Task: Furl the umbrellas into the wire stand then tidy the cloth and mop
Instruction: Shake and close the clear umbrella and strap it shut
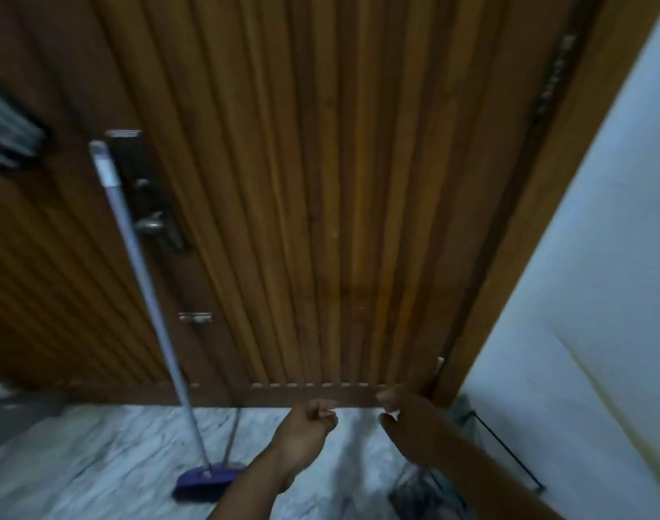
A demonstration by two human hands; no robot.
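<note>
My left hand [313,420] and my right hand [403,422] are raised side by side low in the view, in front of the door's bottom rail. Each pinches a top corner of a pale, blurred cloth [358,456] that hangs down between them. The mop [144,294] leans upright against the wooden door, left of my hands. Its grey handle reaches up to the door lock and its purple head [204,478] rests on the marble floor. The black wire stand [508,450] sits in the right corner, behind my right forearm. A dark bundle [414,493] lies beside the stand, too blurred to identify.
A slatted wooden door [320,182] fills most of the view, with a dark lock plate and lever [152,219] at the left. A white wall [602,294] closes off the right side. The floor [77,463] is white-grey marble.
</note>
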